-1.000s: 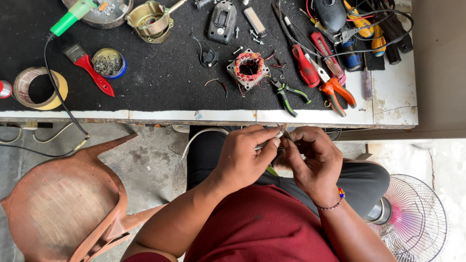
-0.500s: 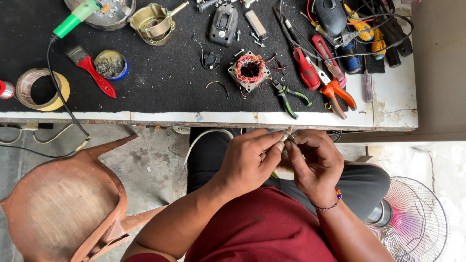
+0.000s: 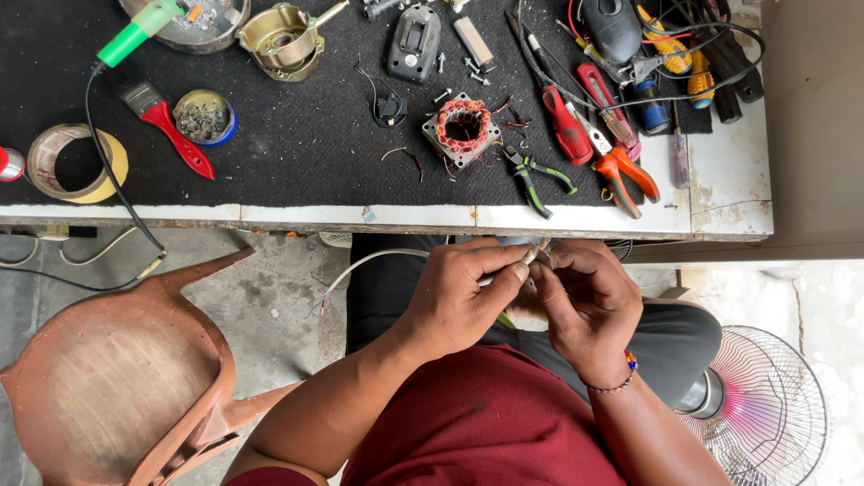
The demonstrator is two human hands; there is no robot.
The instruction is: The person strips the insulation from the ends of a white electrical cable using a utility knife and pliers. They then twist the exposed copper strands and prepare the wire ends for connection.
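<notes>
Pinched between the thumb and fingertips of both hands, just below the table (image 3: 576, 220) edge at centre frame: a small metal part (image 3: 536, 256), too small to make out. Left hand (image 3: 459, 292) and right hand (image 3: 585, 301) pressed close together around it, each grip closed on the part, with a white cable (image 3: 369, 263) trailing off to the left. Compared with half a second ago, barely shifted; same pinch, same place over the lap. Above on the table, green pliers (image 3: 537, 177), a wound motor core (image 3: 463, 129), orange cutters (image 3: 621, 166). Lower left, a brown plastic chair (image 3: 117, 378); lower right, a fan (image 3: 769, 405).
</notes>
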